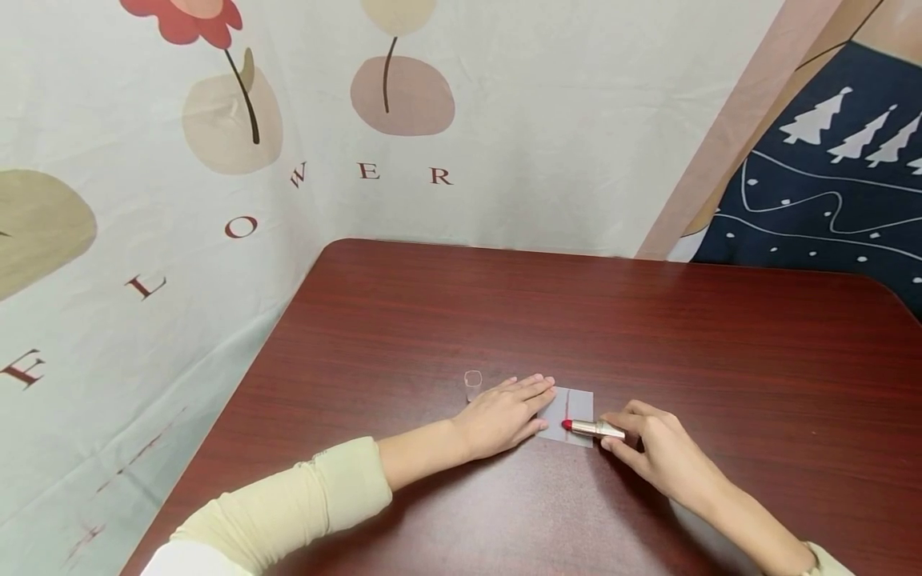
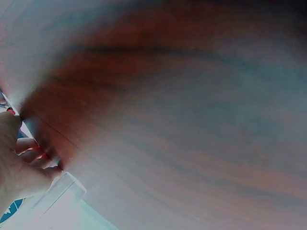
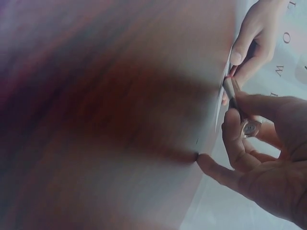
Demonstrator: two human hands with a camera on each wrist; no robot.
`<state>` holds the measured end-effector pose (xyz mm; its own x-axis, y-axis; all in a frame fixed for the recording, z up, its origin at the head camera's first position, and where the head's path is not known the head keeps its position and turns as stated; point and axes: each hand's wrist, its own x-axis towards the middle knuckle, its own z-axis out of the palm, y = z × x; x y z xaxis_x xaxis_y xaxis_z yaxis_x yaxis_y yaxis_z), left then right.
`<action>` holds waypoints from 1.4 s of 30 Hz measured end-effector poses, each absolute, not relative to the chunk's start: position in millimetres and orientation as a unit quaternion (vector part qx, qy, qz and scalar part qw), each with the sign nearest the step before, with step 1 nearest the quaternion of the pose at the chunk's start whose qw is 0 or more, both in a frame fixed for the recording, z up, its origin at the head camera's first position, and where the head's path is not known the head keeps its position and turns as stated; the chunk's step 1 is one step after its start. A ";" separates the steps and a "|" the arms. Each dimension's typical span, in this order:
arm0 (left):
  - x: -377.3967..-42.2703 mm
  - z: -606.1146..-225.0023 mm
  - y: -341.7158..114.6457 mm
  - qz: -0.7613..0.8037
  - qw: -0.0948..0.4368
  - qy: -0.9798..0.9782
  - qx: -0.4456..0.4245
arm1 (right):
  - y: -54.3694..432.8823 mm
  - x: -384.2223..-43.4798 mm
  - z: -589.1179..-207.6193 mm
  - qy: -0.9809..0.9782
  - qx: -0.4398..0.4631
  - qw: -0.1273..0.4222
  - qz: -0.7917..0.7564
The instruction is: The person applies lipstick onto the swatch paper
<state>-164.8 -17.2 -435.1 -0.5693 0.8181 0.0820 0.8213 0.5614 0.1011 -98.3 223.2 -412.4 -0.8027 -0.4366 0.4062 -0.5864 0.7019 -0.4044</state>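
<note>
My right hand [image 1: 664,448] pinches a lipstick [image 1: 592,430] between thumb and fingers, its red tip pointing left over a small whitish sheet of paper [image 1: 583,405]. A thin red line runs down the sheet, and the tip lies right at it. With fingers extended, my left hand [image 1: 500,418] presses on the sheet's left side. Beyond that hand a clear cap [image 1: 472,386] stands on the table. In the right wrist view, the lipstick's metal case [image 3: 229,89] shows between the fingers. The left wrist view has the clear cap [image 2: 62,190] beside the left hand [image 2: 19,165].
The dark reddish wooden table [image 1: 446,312] shines with reflected light. Behind it and along its left side hangs a pale cloth [image 1: 547,144] printed with flowers and letters. A dark blue panel with white trees [image 1: 828,192] is at the back right.
</note>
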 end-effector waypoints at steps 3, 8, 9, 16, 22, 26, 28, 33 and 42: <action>-164.7 -434.2 -17.9 -0.064 0.012 -0.885 -0.461 | 224.7 -98.4 -412.6 -0.901 0.308 0.148 0.267; -164.9 -433.9 -19.3 -0.061 0.014 -0.886 -0.460 | 226.0 -98.2 -413.7 -0.887 0.340 0.151 0.273; -164.8 -434.1 -19.3 -0.060 0.015 -0.885 -0.461 | 226.2 -97.8 -414.0 -0.886 0.342 0.152 0.274; -163.0 -435.0 -18.9 -0.054 0.017 -0.884 -0.464 | 226.4 -93.4 -414.4 -0.883 0.347 0.148 0.281; -161.7 -433.2 -20.2 -0.054 0.015 -0.887 -0.458 | 226.9 -92.2 -411.7 -0.878 0.349 0.148 0.293; -161.6 -428.8 -16.4 -0.045 0.020 -0.886 -0.461 | 233.2 -87.8 -405.0 -0.881 0.321 0.157 0.309; -162.3 -425.4 -12.4 -0.045 0.031 -0.882 -0.467 | 237.6 -83.8 -400.2 -0.884 0.299 0.155 0.322; -160.5 -421.1 -8.5 -0.087 0.053 -0.879 -0.465 | 247.5 -71.0 -392.3 -0.896 0.237 0.137 0.348; -146.8 -395.3 -48.6 -0.226 0.191 -0.803 -0.518 | 260.0 -50.9 -394.6 -0.902 0.178 0.091 0.382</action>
